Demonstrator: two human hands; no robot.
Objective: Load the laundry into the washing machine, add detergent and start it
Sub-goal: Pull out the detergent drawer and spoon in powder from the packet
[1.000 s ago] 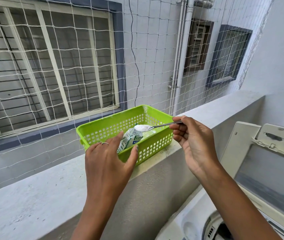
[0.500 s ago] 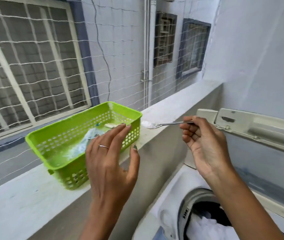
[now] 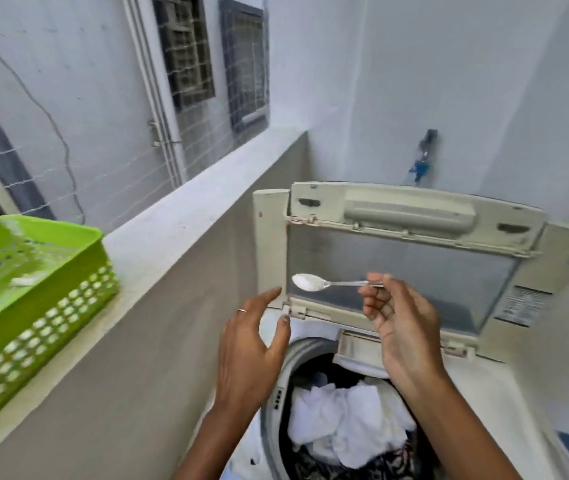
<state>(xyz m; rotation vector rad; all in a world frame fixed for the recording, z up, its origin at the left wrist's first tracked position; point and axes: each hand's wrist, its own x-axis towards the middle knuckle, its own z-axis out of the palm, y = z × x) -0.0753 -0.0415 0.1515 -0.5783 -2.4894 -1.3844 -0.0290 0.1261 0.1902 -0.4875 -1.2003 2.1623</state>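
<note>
The right hand (image 3: 404, 327) pinches a spoon (image 3: 314, 283) heaped with powder above the washer (image 3: 504, 386), laundry (image 3: 341, 434) already in the drum. The left hand (image 3: 251, 355) hovers beside it, fingers loose, holding nothing. Any tilt or jolt could spill powder onto the washer's rim.

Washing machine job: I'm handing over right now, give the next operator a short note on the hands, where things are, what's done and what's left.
Right hand pinches the handle of a spoon heaped with white detergent powder, held level in front of the raised lid.
Left hand is open and holds nothing, beside the left lid hinge.
Laundry is in the drum of the washing machine.
The green basket sits on the ledge to the left.
Done: clothes loaded, powder scooped.
Left: tip the powder in, shut the lid, start the wash.
</note>
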